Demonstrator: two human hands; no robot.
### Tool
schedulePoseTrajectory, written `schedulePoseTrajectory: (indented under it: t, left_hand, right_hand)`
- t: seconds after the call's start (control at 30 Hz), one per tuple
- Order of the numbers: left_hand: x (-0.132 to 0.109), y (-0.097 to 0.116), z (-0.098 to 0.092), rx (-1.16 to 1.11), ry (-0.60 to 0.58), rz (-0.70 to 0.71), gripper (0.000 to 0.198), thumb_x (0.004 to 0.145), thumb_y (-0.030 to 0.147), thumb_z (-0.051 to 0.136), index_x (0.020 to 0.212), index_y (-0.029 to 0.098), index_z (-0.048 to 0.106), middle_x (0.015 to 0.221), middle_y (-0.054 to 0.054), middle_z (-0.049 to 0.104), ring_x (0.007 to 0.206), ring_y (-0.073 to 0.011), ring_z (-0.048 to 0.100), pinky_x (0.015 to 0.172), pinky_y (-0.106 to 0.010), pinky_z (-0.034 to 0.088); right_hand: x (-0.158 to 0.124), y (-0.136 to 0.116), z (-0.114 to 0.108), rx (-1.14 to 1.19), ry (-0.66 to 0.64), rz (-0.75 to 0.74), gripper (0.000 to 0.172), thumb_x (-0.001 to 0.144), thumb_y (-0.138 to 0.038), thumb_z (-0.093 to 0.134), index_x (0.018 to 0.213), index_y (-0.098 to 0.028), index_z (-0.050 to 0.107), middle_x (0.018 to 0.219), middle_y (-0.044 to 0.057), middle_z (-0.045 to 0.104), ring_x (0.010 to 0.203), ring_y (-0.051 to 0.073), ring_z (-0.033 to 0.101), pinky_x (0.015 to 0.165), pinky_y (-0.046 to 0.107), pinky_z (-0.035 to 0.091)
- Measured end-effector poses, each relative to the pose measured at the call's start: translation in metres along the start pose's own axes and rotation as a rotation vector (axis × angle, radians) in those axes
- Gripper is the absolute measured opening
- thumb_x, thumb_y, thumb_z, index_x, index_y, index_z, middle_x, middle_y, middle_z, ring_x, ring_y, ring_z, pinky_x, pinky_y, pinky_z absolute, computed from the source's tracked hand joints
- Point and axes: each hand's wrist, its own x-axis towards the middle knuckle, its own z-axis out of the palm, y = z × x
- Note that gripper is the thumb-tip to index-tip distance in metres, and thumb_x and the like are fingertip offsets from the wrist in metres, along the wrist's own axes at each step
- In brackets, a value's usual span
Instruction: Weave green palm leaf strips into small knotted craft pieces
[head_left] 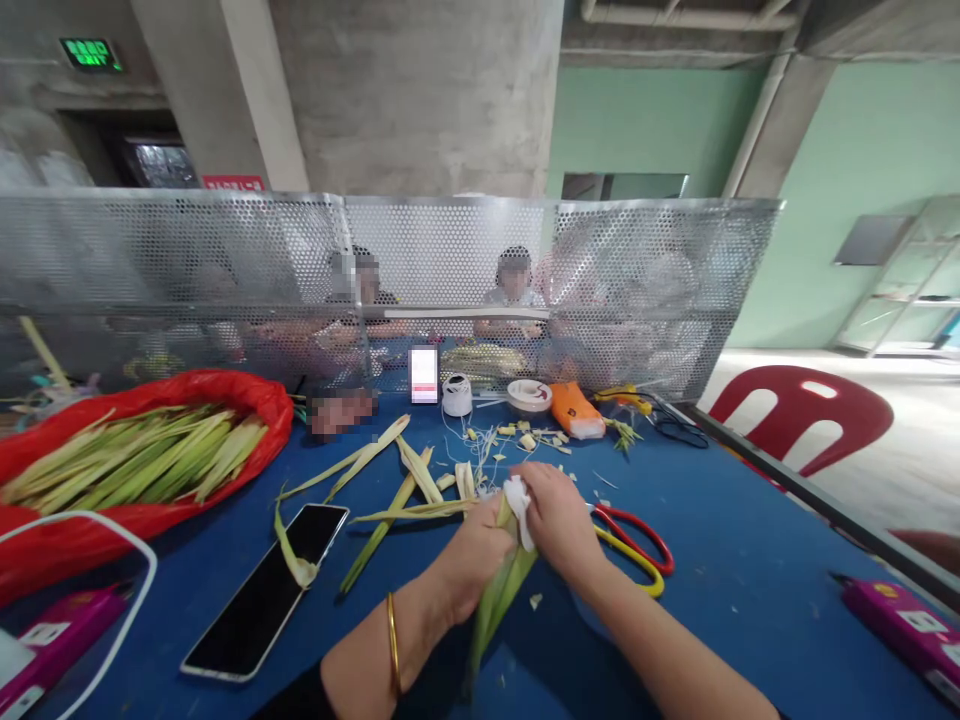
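Husks (157,455) in red bag (276,410), leaves (499,605) in left hand (478,550)

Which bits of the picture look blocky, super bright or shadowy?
Head view: blocky squares cover faces behind the perforated partition; head view: the upright screen glows mostly white; head view: dark shadow lies on the blue table below the left hand and right hand.

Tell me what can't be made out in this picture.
Head view:
Scissors: blades mostly hidden by the right hand.
Held leaves: partly covered by the left hand.
Red bag: cut off by the left edge.
Upright phone: print too small to read.
People: blurred behind the metal mesh.
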Motion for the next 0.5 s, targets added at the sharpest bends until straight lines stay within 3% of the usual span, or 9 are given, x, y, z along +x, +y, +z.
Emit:
schedulePoseTrajectory:
  t: [0.07, 0.17, 0.23, 0.37, 0.43, 0.5]
  left_hand:
    - [-0.001, -0.002, 0.003, 0.029, -0.053, -0.031, 0.041, 0.048, 0.003, 0.047, 0.083, 0.015, 0.065, 0.063, 0.000, 0.063, 0.058, -0.0129, 0.056, 0.056, -0.023, 0.039]
    - [0.000, -0.001, 0.003, -0.011, -0.004, -0.111, 0.041, 0.050, 0.003, 0.052, 0.087, 0.015, 0.065, 0.057, 0.001, 0.059, 0.050, -0.0116, 0.052, 0.053, -0.024, 0.039]
    - [0.000, 0.001, 0.001, -0.068, 0.090, -0.156, 0.034, 0.056, 0.007, 0.059, 0.088, 0.014, 0.065, 0.054, 0.002, 0.057, 0.046, -0.0114, 0.051, 0.052, -0.024, 0.039]
    - [0.002, 0.002, -0.003, -0.121, 0.191, -0.103, 0.022, 0.063, 0.020, 0.070, 0.083, 0.012, 0.066, 0.058, -0.001, 0.061, 0.049, -0.0103, 0.052, 0.052, -0.022, 0.039]
    - [0.002, 0.002, -0.006, -0.104, 0.165, -0.074, 0.021, 0.061, 0.017, 0.072, 0.080, 0.011, 0.067, 0.061, -0.001, 0.063, 0.051, -0.0090, 0.052, 0.052, -0.021, 0.039]
    - [0.003, 0.003, -0.007, -0.087, 0.140, -0.086, 0.021, 0.060, 0.012, 0.070, 0.081, 0.011, 0.068, 0.062, -0.002, 0.065, 0.049, -0.0082, 0.052, 0.051, -0.020, 0.039]
  right_hand:
    - [0.001, 0.007, -0.003, 0.019, -0.021, 0.081, 0.029, 0.080, -0.006, 0.037, 0.085, -0.017, 0.064, 0.080, 0.011, 0.068, 0.082, 0.025, 0.061, 0.075, 0.035, 0.045]
    - [-0.001, 0.011, -0.003, 0.062, -0.006, 0.112, 0.029, 0.084, -0.008, 0.033, 0.084, -0.018, 0.061, 0.077, 0.008, 0.066, 0.076, 0.022, 0.061, 0.068, 0.031, 0.045]
    - [-0.003, 0.010, -0.004, 0.128, -0.018, 0.062, 0.028, 0.087, -0.012, 0.034, 0.095, -0.018, 0.060, 0.089, 0.007, 0.068, 0.083, 0.020, 0.063, 0.073, 0.028, 0.046]
    - [-0.004, 0.009, -0.008, 0.219, -0.041, -0.228, 0.027, 0.086, -0.020, 0.047, 0.110, -0.021, 0.059, 0.109, 0.008, 0.066, 0.103, 0.023, 0.059, 0.099, 0.039, 0.038]
    - [-0.004, 0.011, -0.006, 0.256, -0.018, -0.282, 0.027, 0.086, -0.016, 0.044, 0.105, -0.021, 0.063, 0.104, 0.008, 0.068, 0.099, 0.023, 0.060, 0.099, 0.041, 0.037]
    - [-0.004, 0.014, -0.002, 0.318, 0.014, -0.243, 0.027, 0.087, -0.015, 0.041, 0.096, -0.021, 0.066, 0.096, 0.007, 0.069, 0.093, 0.022, 0.062, 0.090, 0.036, 0.043]
